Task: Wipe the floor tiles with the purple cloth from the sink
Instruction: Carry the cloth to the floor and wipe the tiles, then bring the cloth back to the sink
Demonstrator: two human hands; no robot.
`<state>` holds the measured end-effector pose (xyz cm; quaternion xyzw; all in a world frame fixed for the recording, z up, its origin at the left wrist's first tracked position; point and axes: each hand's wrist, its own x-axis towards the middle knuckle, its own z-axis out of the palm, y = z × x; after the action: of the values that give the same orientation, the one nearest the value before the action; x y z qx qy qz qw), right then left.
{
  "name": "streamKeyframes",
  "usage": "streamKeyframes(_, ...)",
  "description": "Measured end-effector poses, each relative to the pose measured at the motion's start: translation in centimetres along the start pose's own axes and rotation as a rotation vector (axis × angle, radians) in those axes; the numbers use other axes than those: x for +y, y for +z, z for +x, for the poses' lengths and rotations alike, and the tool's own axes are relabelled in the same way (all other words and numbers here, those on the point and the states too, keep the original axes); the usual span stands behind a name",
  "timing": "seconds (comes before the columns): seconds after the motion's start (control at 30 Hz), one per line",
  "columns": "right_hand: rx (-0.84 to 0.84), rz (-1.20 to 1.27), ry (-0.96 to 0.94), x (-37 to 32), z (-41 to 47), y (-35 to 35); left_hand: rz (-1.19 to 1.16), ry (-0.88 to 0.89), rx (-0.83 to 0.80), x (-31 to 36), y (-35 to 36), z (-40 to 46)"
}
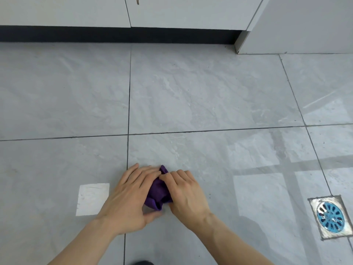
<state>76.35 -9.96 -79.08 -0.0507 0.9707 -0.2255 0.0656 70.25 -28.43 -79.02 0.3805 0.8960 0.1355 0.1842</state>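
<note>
A bunched purple cloth [157,194] lies on the grey floor tiles [191,104], near the bottom middle of the head view. My left hand [129,197] rests on its left side with fingers spread over the fabric and the thumb under its near edge. My right hand [187,194] presses on its right side, fingers curled onto the cloth. Both hands hold the cloth down against the tile, and most of it is hidden beneath them.
White cabinet doors with a dark kick strip [114,34] run along the far edge. A white panel [296,25] juts out at the right. A square floor drain with a blue grate [330,217] sits at the right. Dark grout lines [128,111] cross the tiles.
</note>
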Motion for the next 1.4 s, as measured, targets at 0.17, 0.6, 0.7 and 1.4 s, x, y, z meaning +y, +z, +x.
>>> streamKeyframes(0.17,-0.053,0.014,0.08,-0.2,0.5,-0.2,0.081,0.009,0.046,-0.1,0.1,0.3)
streamKeyframes(0.6,0.096,-0.147,0.209,1.9,2.5,-9.5,0.29,0.015,0.156,3.3,-7.5,7.9)
streamKeyframes(0.7,0.114,-0.158,0.224,0.4,2.1,-15.5,0.288,0.024,0.161,5.9,-12.9,7.8)
streamKeyframes(1.4,0.197,0.035,0.228,-28.7,-13.1,-77.1,0.065,-0.003,0.154,38.4,-72.7,-11.3)
